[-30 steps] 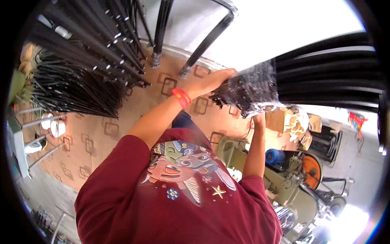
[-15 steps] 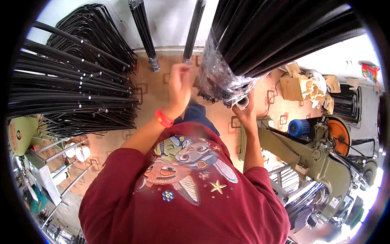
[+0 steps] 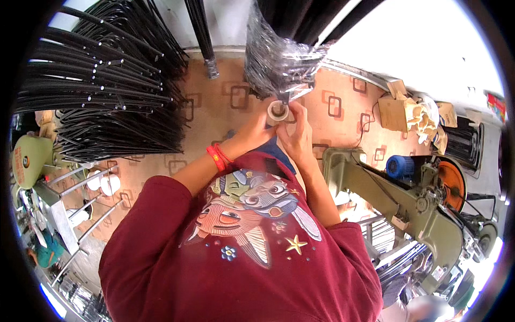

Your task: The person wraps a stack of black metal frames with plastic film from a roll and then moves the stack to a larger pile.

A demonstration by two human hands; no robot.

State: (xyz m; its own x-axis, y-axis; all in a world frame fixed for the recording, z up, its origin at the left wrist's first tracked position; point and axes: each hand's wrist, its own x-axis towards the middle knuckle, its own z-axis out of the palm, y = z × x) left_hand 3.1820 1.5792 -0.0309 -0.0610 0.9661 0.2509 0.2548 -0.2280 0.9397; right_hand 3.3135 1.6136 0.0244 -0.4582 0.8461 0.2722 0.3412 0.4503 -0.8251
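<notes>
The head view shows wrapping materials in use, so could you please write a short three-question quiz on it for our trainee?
1. Multiple choice: which thing is between the left hand and the right hand?
a) a blue motor
b) a film roll
c) a cardboard box

2. True or false: a red wristband is on the left wrist.

3. Short answer: what covers the ends, nearest the hands, of the bundle of black tubes?

Key:
1. b
2. True
3. Clear plastic film
</notes>
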